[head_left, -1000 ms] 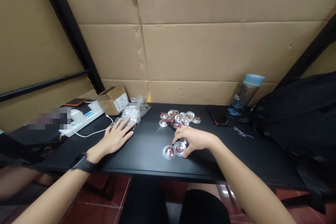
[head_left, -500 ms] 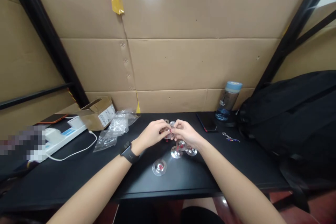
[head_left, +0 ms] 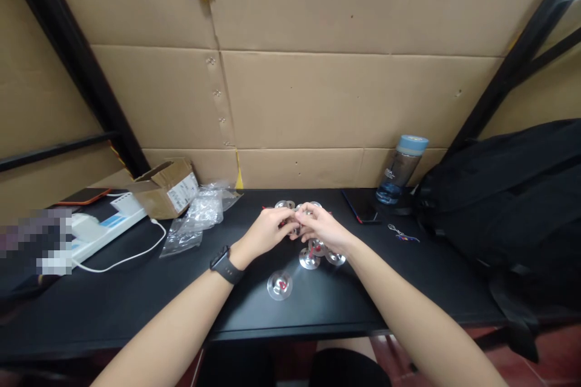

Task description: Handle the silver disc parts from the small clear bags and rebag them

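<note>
Metal discs (head_left: 309,259) with red loops (head_left: 282,285) lie clustered on our black table (head_left: 349,305), partly hidden by our left hand (head_left: 270,231) and right hand (head_left: 325,230). Our fingers curl close together, tips nearly meeting; we cannot tell what they grip. A lone disc (head_left: 276,291) lies nearer us, with a plastic bag (head_left: 203,211) and carton (head_left: 157,201) to the left, a bottle (head_left: 396,175) to the right.
</note>
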{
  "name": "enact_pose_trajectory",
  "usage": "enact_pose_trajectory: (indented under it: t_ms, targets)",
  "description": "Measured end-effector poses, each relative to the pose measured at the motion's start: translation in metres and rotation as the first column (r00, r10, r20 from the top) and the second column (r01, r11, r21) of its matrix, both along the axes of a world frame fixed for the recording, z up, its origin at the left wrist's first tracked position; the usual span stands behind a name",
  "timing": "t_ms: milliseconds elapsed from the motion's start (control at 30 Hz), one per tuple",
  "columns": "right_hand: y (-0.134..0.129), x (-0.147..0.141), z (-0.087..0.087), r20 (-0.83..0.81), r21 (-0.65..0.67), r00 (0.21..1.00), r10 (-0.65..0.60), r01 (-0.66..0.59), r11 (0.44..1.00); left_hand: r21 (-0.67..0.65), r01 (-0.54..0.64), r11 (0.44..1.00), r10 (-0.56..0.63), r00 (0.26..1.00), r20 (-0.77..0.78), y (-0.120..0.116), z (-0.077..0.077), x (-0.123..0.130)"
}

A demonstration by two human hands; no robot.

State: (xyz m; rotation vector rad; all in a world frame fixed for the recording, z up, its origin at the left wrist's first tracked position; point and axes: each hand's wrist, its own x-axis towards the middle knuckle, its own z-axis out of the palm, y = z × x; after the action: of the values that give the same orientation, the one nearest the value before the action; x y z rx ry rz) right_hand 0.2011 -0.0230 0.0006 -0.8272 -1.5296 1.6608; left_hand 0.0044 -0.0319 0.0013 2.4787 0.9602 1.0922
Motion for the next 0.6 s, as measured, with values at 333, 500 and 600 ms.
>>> enact_pose_trajectory:
  t_ms: [333,500,600]
  targets:
    - [0.062,0.073,-0.017,0.383,0.720,0.559,-0.736,0.318,0.617,0.023,-0.556,0.831,0.535,0.787,-0.308,0.034,-0.001,-0.071]
    - [0.082,0.100,-0.029,0.488,0.707,0.494,-0.719,0.259,0.658,0.126,-0.348,0.929,0.370,0.885,-0.283,0.018,0.001,-0.050]
    - [0.080,0.096,-0.022,0.482,0.744,0.478,-0.734,0.219,0.631,0.058,0.045,0.997,-0.024,0.946,-0.324,-0.008,-0.001,-0.004]
